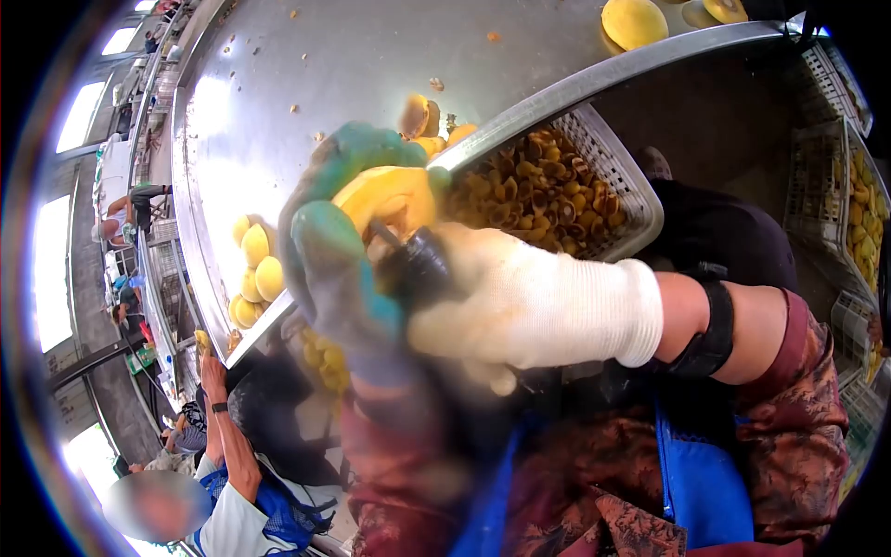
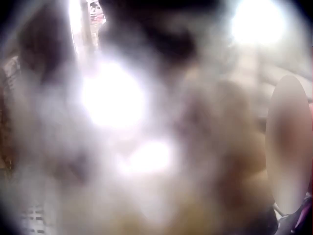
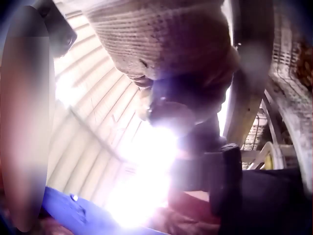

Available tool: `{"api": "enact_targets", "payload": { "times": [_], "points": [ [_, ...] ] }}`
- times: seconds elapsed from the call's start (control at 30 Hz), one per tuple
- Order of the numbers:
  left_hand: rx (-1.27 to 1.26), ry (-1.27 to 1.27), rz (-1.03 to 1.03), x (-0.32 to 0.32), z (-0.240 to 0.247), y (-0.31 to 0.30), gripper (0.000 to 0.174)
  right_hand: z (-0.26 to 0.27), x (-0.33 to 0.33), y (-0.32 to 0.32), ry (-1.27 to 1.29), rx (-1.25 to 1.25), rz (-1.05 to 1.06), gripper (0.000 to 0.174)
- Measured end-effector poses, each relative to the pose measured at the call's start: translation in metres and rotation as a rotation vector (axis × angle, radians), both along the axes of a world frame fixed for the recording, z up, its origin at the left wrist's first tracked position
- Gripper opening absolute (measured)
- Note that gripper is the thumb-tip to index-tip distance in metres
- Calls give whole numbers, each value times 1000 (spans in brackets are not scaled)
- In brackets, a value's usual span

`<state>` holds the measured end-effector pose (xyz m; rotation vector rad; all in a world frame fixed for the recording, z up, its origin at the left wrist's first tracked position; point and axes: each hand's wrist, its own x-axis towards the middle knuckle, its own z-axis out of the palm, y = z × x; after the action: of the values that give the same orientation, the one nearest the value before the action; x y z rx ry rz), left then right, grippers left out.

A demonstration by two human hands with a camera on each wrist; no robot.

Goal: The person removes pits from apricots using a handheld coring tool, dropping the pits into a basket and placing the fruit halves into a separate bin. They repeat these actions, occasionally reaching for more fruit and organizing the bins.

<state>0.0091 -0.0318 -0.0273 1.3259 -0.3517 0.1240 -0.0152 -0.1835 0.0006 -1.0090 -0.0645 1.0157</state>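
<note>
My left hand (image 1: 327, 241), in a green and grey glove, holds a halved yellow peach (image 1: 376, 192) with its cut face turned toward my right hand. In a white knit glove, my right hand (image 1: 529, 302) grips a black-handled pitting tool (image 1: 419, 267). The tool's thin metal end reaches into the middle of the peach half. From the right wrist view, the white glove (image 3: 166, 44) shows from below, its fingers curled round a dark handle. The left wrist view is too blurred to show the hand's work.
A metal table (image 1: 371, 56) with a raised rim spans the top. Yellow peaches (image 1: 255, 269) lie at its left corner, and cut pieces (image 1: 432, 121) near its edge. Below the rim stands a white crate (image 1: 640, 200) of peach scraps. Another person (image 1: 232, 446) works at lower left.
</note>
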Motion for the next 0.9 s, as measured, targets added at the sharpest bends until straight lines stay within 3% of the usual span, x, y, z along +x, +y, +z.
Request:
{"api": "enact_targets", "payload": {
  "times": [0.03,0.13,0.3,0.43,0.53,0.63,0.73,0.83,0.9],
  "points": [
    [-28,-15,-17,1,-2,1,45,-2,0,0,36,74,16,25],
    [-76,-66,-38,4,-9,3,44,3,-1,0,14,-86,59,28],
    [-60,-75,-82,3,-4,0,41,-3,-12,5,-121,-139,-80,27],
    [193,17,-60,-5,6,3,70,-4,-13,4,-83,-107,-55,27],
    [220,22,-66,-4,7,3,68,-5,-14,0,-47,-81,-27,27],
    [147,-46,-3,-8,2,-4,58,-10,-10,-7,4,108,79,34],
    [48,-111,-18,-7,-3,-5,39,-11,-17,-1,-95,-113,-38,29],
    [81,-76,-67,-8,-3,-5,37,-13,-18,1,-120,-176,-38,30],
    [167,-21,-62,-8,-6,-1,45,-15,-19,2,-133,-222,-35,31]
  ]
}}
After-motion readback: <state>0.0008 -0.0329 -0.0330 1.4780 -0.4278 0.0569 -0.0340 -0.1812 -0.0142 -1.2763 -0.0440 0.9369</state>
